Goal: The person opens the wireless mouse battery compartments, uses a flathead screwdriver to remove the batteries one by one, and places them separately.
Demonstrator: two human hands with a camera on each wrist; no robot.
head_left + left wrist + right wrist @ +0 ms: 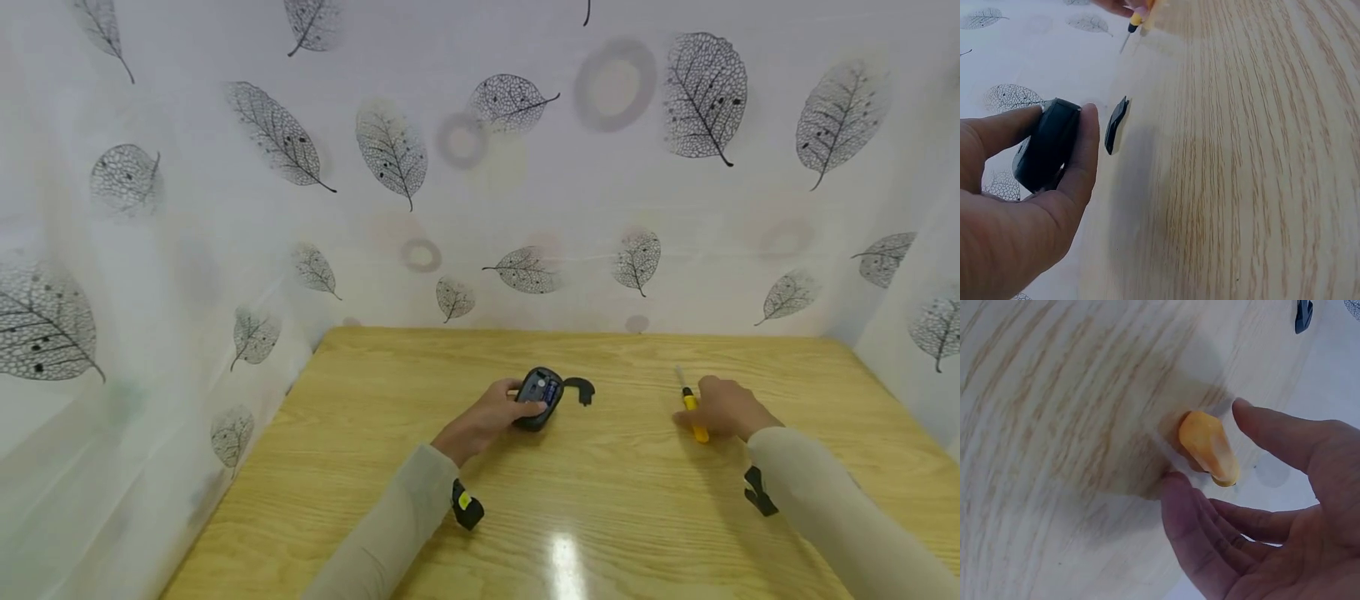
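And here's the left hand (491,417), clamped on a black mouse (537,385), thumb laid across its underside, the body lifted clear of the table (600,500) and tipped this way. Inside the exposed bay, what looks like a dark blue battery (551,391) sits in its slot! Just to the right, flat on the wood, the curved black cover (581,388), entirely apart from the mouse.

Well over to the right, the right hand (727,406): thumb and fingers apart, the yellow-handled screwdriver (691,406) lying between them, shaft pointing to the far side. Whether a fingertip brushes the handle, I can't tell.

So the score, as I judge it: opening up, done; battery, apparently in place, though how well seated I can't make out. Left undone: the cover isn't on, and the screwdriver is nowhere near the mouse.
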